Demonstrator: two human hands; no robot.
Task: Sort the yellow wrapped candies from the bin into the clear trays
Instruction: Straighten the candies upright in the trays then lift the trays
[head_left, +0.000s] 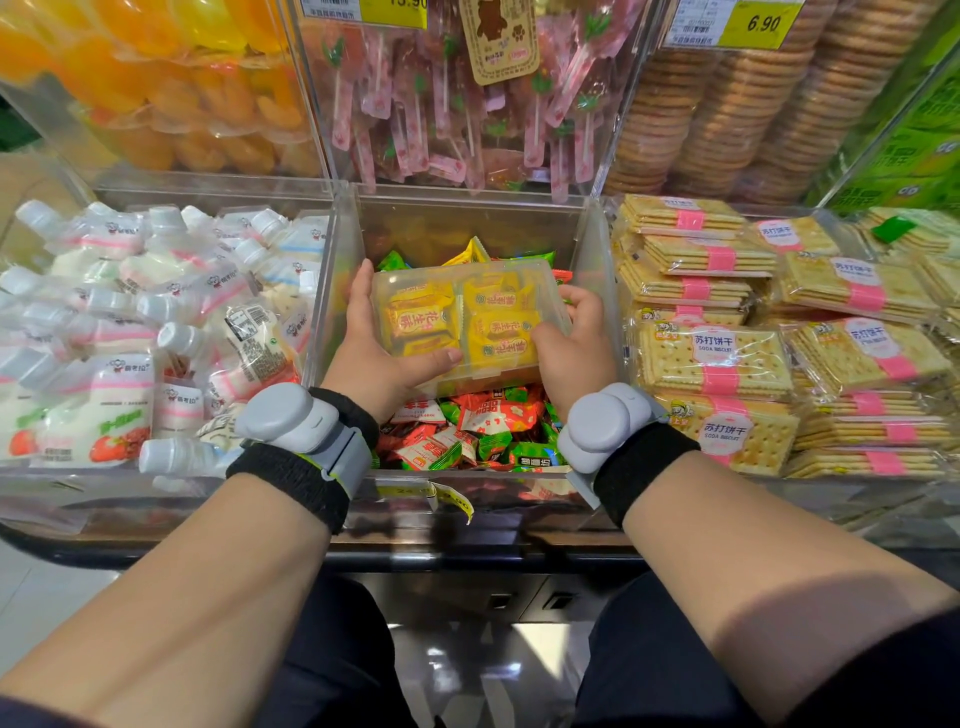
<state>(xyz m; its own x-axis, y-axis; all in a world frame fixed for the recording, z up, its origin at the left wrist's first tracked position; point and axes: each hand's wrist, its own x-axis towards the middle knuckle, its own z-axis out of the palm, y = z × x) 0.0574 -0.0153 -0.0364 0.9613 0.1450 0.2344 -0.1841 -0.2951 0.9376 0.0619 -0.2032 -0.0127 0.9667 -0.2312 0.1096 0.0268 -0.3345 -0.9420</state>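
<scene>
Item: clear tray (498, 378), packed with yellow candies (498, 332), over the centre of the bin (467, 218) | left hand (374, 353) grasps its left side, right hand (576, 348) its right | step: tray likely full | next: lift out level.
</scene>
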